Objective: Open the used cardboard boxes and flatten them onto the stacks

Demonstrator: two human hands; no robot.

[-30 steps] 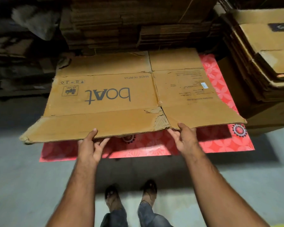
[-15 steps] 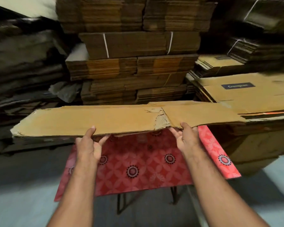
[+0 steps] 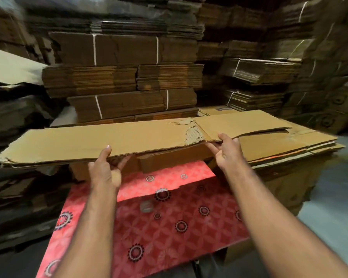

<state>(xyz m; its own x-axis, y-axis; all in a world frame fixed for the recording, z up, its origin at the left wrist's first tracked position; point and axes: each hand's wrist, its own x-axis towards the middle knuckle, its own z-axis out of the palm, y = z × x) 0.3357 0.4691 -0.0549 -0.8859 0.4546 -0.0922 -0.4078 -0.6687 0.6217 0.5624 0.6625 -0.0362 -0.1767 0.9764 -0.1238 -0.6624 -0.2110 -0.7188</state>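
The flattened brown cardboard box lay nearly level across the middle of the frame, held off the red patterned table at the person's near edge. The left hand pinched that edge left of centre, thumb on top and fingers curled beneath. The right hand gripped it right of centre, thumb over the upper face, beside a torn patch where the liner had peeled to bare fluting. At centre right, the sheet's far right end reached over the low stack of flattened brown cartons; whether it touched that stack could not be told.

The weak point looked to be the torn patch — it sat on the crease between the two panels, just beside the right hand's grip, so a sharp pull might rip the sheet further or fold it there. The long left end hung unsupported at the left of the frame and would probably droop or catch the dark piles there. Because both hands held only one edge, the sheet could also tip away and slide — landing skewed on the stack rather than square.
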